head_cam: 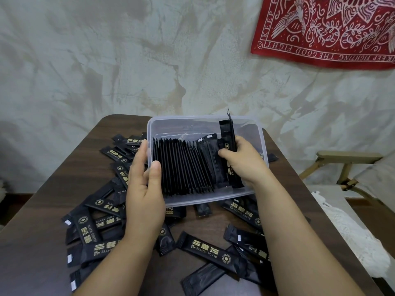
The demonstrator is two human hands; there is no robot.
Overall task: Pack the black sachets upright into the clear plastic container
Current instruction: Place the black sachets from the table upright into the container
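A clear plastic container (205,121) is tilted toward me above the dark wooden table. A row of several black sachets (183,167) stands on edge inside it, filling its left and middle. My left hand (145,184) grips the container's left wall, thumb inside over the rim. My right hand (243,161) reaches into the container's right part and holds a few black sachets (227,135) upright against the end of the row. Many loose black sachets (205,252) lie flat on the table around and under the container.
The dark wooden table (53,189) ends at a pale stained wall behind. A red printed cloth (329,28) hangs at the upper right. A wooden chair frame (346,165) and white lace fabric (350,229) sit to the right of the table.
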